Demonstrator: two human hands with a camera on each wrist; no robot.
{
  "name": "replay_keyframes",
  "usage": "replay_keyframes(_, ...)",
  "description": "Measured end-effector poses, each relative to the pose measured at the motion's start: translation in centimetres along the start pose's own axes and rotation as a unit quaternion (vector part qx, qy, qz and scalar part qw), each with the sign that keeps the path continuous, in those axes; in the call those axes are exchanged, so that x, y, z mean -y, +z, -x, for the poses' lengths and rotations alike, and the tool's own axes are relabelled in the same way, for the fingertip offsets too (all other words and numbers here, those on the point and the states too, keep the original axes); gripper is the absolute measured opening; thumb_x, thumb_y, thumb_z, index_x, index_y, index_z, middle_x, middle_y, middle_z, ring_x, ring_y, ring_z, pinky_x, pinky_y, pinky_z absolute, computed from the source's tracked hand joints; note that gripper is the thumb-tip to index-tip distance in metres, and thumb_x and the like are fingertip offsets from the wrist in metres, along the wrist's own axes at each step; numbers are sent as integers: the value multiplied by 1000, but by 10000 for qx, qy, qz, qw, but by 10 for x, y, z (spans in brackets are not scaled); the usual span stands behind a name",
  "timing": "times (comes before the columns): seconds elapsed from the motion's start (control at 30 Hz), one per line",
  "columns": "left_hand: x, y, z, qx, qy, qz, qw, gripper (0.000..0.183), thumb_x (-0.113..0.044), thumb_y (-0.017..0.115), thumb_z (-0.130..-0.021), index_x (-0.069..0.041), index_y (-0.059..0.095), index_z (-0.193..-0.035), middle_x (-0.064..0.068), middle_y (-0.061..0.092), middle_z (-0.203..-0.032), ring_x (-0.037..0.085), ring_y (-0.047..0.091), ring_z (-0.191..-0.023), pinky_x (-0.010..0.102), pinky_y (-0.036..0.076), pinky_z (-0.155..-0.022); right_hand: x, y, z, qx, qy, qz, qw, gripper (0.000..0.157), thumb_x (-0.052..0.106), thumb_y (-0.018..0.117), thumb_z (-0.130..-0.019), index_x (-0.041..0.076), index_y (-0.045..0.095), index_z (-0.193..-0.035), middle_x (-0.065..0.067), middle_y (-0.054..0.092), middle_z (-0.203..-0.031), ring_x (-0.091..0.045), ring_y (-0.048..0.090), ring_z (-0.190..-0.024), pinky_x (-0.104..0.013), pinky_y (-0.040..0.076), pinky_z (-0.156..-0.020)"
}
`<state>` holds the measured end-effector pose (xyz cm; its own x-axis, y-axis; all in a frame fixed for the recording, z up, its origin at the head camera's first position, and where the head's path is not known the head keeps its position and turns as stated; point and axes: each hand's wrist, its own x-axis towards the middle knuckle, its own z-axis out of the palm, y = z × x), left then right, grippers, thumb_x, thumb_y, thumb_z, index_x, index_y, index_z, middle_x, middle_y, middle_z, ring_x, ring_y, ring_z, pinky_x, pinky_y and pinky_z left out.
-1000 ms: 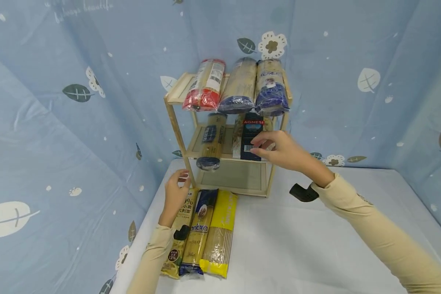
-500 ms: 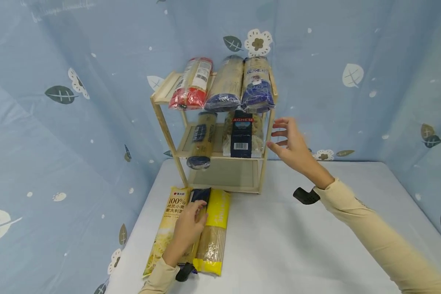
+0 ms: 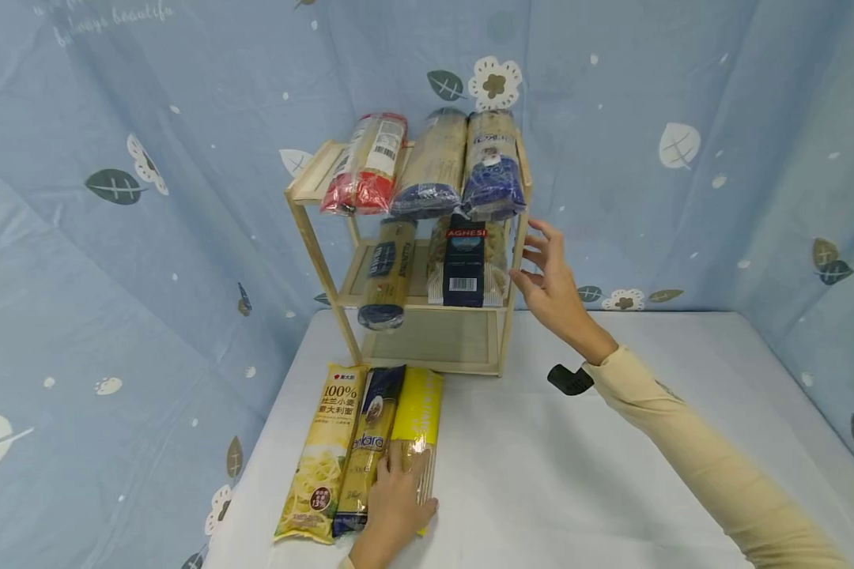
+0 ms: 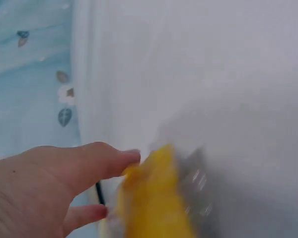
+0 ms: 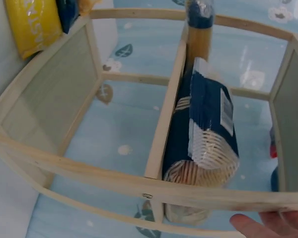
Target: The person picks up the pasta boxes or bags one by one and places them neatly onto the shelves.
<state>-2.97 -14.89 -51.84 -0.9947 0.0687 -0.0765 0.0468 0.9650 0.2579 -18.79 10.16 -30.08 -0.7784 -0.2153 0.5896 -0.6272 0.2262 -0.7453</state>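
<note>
On the table, my left hand point(image 3: 394, 506) lies over the lower part of a yellow spaghetti packet point(image 3: 418, 403). Its thumb is at the packet's right edge and the fingers are on the left. In the left wrist view, the thumb meets the blurred yellow end point(image 4: 161, 198). At the right front post of a wooden rack point(image 3: 510, 324), my right hand point(image 3: 557, 296) has thumb and bent fingers on either side of the post. The right wrist view shows those fingertips point(image 5: 246, 224) against the frame. An Agnesi pasta bag point(image 3: 464, 265) sits on the middle shelf close by.
A navy ankara packet point(image 3: 370, 450) and a cream-yellow pasta packet point(image 3: 323, 454) lie left of the yellow one. Above, a red-ended bag point(image 3: 368, 162) and two blue-ended bags lie on the top shelf. A spaghetti packet point(image 3: 387, 276) overhangs the middle shelf's front.
My right hand has moved from the Agnesi bag out to the rack's right post. My left hand has come from beside the rack, down over the packets to the yellow one. The view shifted slightly.
</note>
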Motion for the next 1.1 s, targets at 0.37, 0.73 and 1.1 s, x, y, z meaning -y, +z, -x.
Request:
replay_keyframes(0.37, -10, 15, -15, -593, -180, -413, 9972, 75, -41, 76, -75, -32, 44, -142, 29, 23, -146, 43, 46, -99, 46, 43, -62, -18, -4, -2, -124, -422, 479, 9979, 67, -22, 42, -89, -2, 15, -147, -35, 47, -111, -46, 56, -99, -52, 50, -75)
replay_keyframes(0.73, -8, 25, -21, -1395, -73, 92, 9901, 68, -22, 78, -69, -26, 55, -133, 29, 35, -136, 40, 47, -92, 38, 36, -50, -17, -2, -11, -47, -598, 341, 9976, 65, -18, 46, -90, -3, 14, -145, -33, 51, -106, -47, 60, -93, -52, 50, -76)
replay_keyframes(1.1, -5, 21, -21, -1726, -357, 1914, 9656, 61, 0, 71, -71, -18, 60, -129, 23, 37, -139, 39, 44, -115, 46, 47, -66, -21, -1, -13, -130, -1209, 620, 9906, 61, -23, 44, -89, -11, 15, -141, -36, 53, -96, -48, 61, -83, -50, 52, -71)
